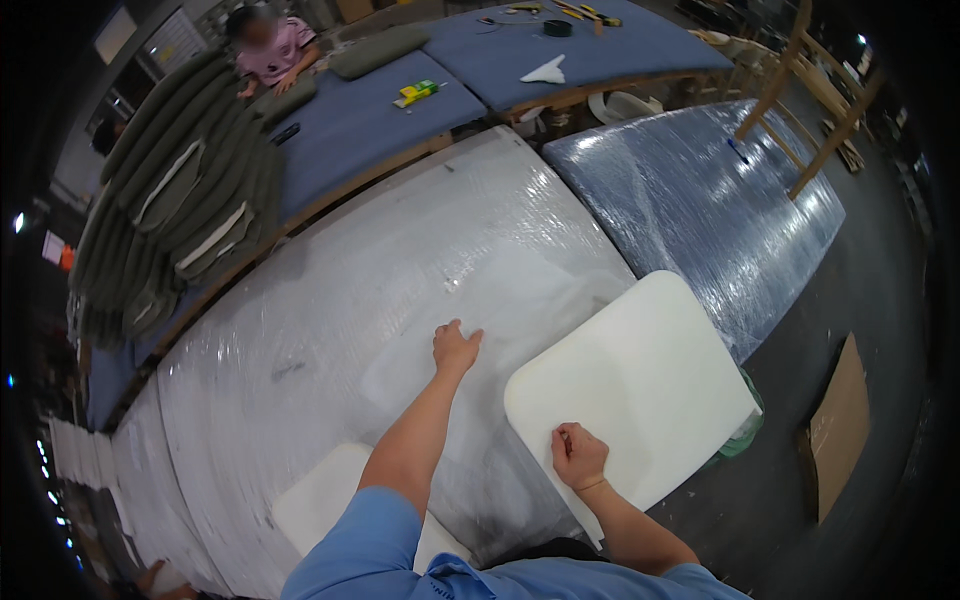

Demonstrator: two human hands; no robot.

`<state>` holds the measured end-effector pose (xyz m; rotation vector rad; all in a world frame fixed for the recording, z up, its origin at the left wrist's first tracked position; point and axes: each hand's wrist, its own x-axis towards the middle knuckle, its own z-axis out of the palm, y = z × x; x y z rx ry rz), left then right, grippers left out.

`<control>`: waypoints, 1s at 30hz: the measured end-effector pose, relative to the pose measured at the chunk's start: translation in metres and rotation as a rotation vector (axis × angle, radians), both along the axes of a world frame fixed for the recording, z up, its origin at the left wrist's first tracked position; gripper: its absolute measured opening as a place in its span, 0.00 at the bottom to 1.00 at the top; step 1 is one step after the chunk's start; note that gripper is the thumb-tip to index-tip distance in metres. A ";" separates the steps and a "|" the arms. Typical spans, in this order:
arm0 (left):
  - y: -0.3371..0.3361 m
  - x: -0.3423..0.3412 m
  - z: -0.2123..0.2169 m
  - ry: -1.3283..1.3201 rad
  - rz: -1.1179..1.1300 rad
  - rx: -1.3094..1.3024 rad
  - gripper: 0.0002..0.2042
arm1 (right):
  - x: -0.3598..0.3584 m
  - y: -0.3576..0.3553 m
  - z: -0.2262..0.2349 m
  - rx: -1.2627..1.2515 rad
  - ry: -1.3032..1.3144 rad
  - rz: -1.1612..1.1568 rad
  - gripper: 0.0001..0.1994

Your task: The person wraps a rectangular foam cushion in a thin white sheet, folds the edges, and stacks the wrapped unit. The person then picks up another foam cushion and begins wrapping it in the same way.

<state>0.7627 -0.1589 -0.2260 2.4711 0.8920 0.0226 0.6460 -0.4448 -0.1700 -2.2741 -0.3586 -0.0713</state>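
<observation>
My left hand [456, 347] is over the plastic-wrapped pale work surface [330, 300], its fingers apart and nothing in it. To the right lies a cream-white foam pad [650, 370] with rounded corners, its right end reaching past the surface's edge. My right hand [580, 455] is closed over the pad's near left part, fingers curled together; what they hold, if anything, is hidden. Another white pad [315, 500] lies at the lower left, partly covered by my left arm.
A blue table [360, 130] at the back bears stacked dark green cushions [170, 200], a yellow-green box [418, 92] and tools. A person in pink [275, 50] is behind it. At right are a film-wrapped blue surface [690, 190], a wooden frame [800, 110] and a brown board [838, 430].
</observation>
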 end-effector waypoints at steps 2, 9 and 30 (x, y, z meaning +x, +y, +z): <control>-0.011 0.018 -0.001 0.187 -0.158 0.115 0.17 | 0.000 -0.001 -0.004 0.029 -0.025 -0.006 0.03; 0.042 0.045 0.055 -0.113 -0.161 -0.996 0.13 | 0.002 -0.002 -0.009 0.029 -0.043 -0.019 0.03; 0.037 0.041 0.115 -0.112 -0.569 0.389 0.34 | -0.003 0.002 -0.005 0.030 -0.056 -0.047 0.04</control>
